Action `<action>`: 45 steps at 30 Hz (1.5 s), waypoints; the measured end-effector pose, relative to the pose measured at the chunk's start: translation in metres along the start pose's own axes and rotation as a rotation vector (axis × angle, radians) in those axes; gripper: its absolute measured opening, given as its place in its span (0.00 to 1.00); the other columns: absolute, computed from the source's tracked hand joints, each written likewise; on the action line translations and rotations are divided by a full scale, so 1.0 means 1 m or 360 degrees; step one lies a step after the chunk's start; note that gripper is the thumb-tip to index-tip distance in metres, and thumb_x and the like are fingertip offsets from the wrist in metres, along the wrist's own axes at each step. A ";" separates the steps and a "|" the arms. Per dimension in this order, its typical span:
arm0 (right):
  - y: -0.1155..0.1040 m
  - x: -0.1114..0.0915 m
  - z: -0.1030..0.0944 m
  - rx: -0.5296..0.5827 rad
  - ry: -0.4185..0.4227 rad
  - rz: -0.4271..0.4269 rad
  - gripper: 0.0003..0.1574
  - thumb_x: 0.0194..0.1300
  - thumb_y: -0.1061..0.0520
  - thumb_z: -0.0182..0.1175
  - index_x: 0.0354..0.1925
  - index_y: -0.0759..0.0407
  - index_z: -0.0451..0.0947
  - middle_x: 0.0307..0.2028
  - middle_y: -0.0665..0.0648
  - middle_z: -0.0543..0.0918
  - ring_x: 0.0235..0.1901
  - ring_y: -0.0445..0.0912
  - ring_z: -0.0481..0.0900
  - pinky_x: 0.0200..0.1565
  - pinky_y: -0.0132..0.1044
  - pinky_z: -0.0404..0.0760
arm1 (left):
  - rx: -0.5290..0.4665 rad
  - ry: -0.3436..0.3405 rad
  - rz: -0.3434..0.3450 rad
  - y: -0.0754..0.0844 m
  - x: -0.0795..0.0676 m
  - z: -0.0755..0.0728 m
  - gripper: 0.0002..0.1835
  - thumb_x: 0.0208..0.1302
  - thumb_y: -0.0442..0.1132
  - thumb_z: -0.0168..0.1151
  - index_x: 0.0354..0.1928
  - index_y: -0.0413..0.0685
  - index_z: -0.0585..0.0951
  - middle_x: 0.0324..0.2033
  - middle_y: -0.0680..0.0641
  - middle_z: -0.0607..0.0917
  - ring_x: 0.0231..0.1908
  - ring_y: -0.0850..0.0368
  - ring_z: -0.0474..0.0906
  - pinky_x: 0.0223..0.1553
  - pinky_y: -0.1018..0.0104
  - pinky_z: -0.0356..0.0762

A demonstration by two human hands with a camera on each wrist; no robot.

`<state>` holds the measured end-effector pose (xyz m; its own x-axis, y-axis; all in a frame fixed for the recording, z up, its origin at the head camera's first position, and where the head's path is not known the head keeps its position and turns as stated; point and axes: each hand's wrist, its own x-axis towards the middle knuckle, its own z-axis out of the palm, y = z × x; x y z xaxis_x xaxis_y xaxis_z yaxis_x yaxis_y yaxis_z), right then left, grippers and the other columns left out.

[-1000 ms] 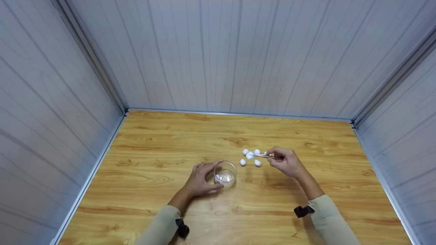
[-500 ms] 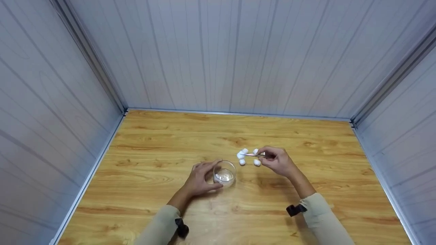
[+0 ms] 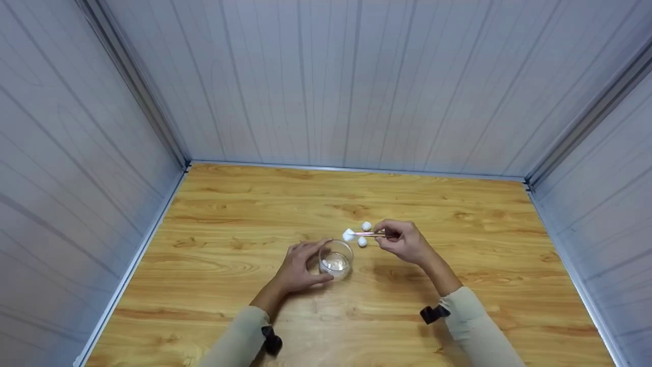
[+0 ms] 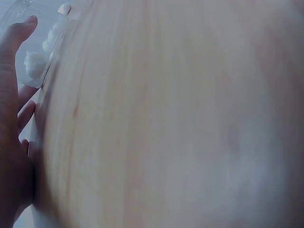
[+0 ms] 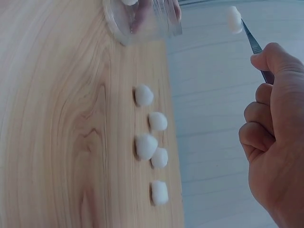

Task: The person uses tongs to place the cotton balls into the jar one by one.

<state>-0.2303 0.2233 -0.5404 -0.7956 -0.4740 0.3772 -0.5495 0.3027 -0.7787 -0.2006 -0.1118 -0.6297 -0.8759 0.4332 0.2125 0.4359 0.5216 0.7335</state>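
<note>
My left hand [image 3: 300,268] holds a clear glass bowl [image 3: 348,266] by its left side, the thumb at the front and the fingers at the back. White cotton balls [image 4: 34,64] show through its wall in the left wrist view. In my right hand [image 3: 407,243] a pair of metal tweezers [image 3: 367,234] is pinched, pointing left. A cotton ball [image 3: 348,235] sits at the tweezers' tips, raised off the table and just behind the bowl's rim. The right wrist view shows this lifted cotton ball [image 5: 234,20] well apart from the loose ones.
Several loose cotton balls [image 5: 144,95] lie on the wood-grain table [image 3: 229,204] right of the bowl, partly hidden under the right hand in the head view. Pale panel walls [image 3: 326,92] enclose the table at the back and both sides. Each wrist wears a black camera [image 3: 433,314].
My right hand has moved left with the tweezers and their cotton ball, from over the loose ones to near the bowl. The left hand and bowl have stayed still.
</note>
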 end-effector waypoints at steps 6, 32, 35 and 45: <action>-0.003 0.005 0.008 0.0021 -0.0015 -0.0043 0.12 0.70 0.72 0.68 0.47 0.61 0.91 0.20 0.54 0.70 0.23 0.29 0.58 0.28 0.27 0.60 | 0.0021 0.0015 0.0002 -0.003 0.002 0.002 0.49 0.59 0.61 0.83 0.83 0.61 0.76 0.72 0.44 0.87 0.73 0.38 0.80 0.78 0.27 0.64; -0.003 0.005 0.018 0.0044 -0.0049 -0.0008 0.09 0.70 0.71 0.70 0.48 0.66 0.89 0.21 0.50 0.66 0.24 0.29 0.59 0.31 0.25 0.60 | 0.0009 0.0011 0.0000 -0.001 0.002 0.000 0.51 0.59 0.61 0.84 0.83 0.59 0.75 0.72 0.42 0.87 0.73 0.37 0.79 0.78 0.26 0.63; -0.002 0.005 0.018 0.0046 -0.0044 -0.0006 0.09 0.70 0.71 0.70 0.48 0.66 0.89 0.21 0.51 0.66 0.25 0.30 0.59 0.31 0.25 0.61 | 0.0024 0.0015 0.0006 -0.001 0.002 0.000 0.51 0.59 0.60 0.84 0.83 0.59 0.75 0.72 0.43 0.87 0.73 0.38 0.79 0.78 0.27 0.63; 0.003 0.004 0.014 0.0042 0.0039 -0.0061 0.13 0.67 0.74 0.70 0.48 0.64 0.89 0.20 0.56 0.69 0.25 0.29 0.61 0.31 0.25 0.63 | 0.0038 0.0027 0.0028 -0.002 0.002 0.001 0.50 0.59 0.60 0.84 0.83 0.61 0.75 0.70 0.44 0.88 0.72 0.37 0.80 0.78 0.25 0.64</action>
<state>-0.2311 0.2104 -0.5484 -0.7805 -0.4641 0.4189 -0.5729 0.2625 -0.7765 -0.2030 -0.1112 -0.6316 -0.8712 0.4303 0.2364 0.4561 0.5312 0.7140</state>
